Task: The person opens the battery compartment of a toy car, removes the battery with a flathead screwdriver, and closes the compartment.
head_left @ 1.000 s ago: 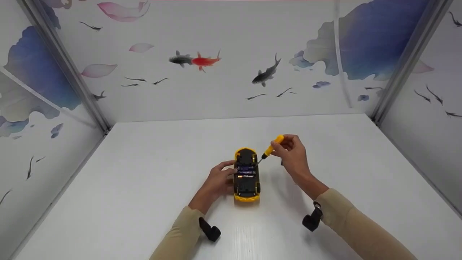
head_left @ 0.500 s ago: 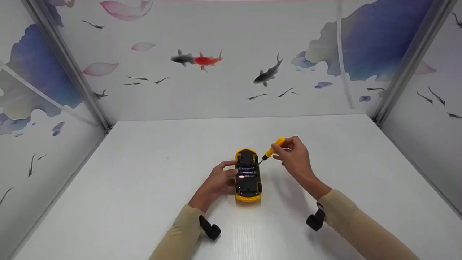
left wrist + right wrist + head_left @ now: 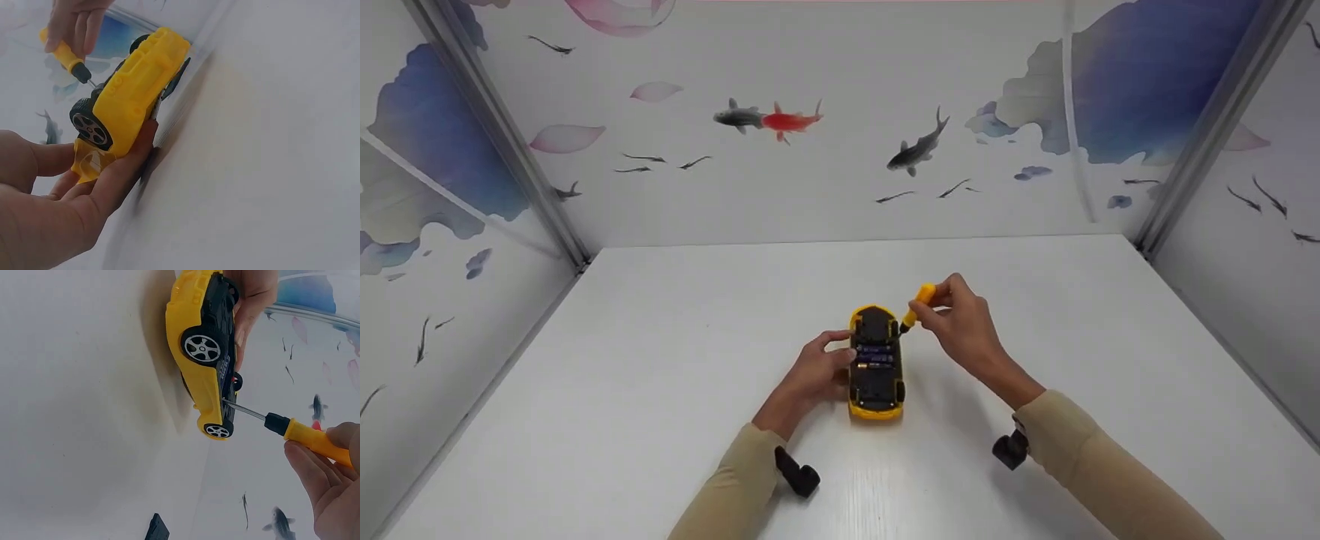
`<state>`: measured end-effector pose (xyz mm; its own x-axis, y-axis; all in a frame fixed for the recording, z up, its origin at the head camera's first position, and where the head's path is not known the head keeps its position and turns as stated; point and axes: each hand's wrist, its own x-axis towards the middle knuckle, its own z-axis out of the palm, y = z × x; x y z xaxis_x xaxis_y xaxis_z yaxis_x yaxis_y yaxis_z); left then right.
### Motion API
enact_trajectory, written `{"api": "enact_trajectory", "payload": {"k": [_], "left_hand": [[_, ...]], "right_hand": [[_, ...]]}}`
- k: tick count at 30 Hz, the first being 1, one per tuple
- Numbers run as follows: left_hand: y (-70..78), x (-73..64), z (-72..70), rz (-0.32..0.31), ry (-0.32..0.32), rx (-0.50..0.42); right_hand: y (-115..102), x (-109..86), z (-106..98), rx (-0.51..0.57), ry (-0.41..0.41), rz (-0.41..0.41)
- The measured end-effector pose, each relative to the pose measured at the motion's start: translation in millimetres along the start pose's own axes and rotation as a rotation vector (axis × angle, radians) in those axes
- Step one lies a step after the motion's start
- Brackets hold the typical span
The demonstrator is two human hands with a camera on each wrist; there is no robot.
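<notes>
A yellow toy car (image 3: 877, 390) lies wheels up, its black underside showing batteries (image 3: 874, 352) in an uncovered compartment. My left hand (image 3: 814, 365) holds it along its left side, thumb and fingers around the body, as the left wrist view shows. In my right hand (image 3: 966, 324) I pinch a yellow-handled screwdriver (image 3: 918, 304) between thumb and fingers. The handle slants up and away from the car. In the right wrist view the metal shaft (image 3: 244, 410) reaches the edge of the underside between the wheels, close to the batteries.
White table (image 3: 660, 360) lies under the work, enclosed by white panels with painted fish (image 3: 791, 121) and metal posts in the corners. A small dark flat piece (image 3: 157, 527) shows at the bottom of the right wrist view. Black wrist cameras (image 3: 799, 474) hang below both sleeves.
My right hand has shifted slightly left and the screwdriver now stands steeper, its tip a little higher along the car's right edge. The left hand and car have hardly moved.
</notes>
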<state>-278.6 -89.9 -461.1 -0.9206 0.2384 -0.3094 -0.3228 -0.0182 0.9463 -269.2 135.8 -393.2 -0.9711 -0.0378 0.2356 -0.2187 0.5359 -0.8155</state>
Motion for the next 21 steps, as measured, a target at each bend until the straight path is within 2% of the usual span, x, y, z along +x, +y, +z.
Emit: {"api": "enact_trajectory", "payload": {"k": [6,10,17,21], "left_hand": [[1.1,-1.8,0.1,0.001,0.011,-0.004],[1.6,-2.8,0.3,-0.015,0.026,-0.02],[2.1,-3.9,4.4,-0.002,0.015,0.012],[2.7,-3.8,5.1,-0.007,0.014,-0.001]], "right_hand": [[5.0,-2.0,0.6,0.047,-0.002,-0.013],[11.9,-1.5,1.7,0.128,-0.002,-0.002],[30.9,-0.3,-1.6,0.336,0.021,0.115],[37.4,-1.2,-5.3,0.429,0.046,0.177]]}}
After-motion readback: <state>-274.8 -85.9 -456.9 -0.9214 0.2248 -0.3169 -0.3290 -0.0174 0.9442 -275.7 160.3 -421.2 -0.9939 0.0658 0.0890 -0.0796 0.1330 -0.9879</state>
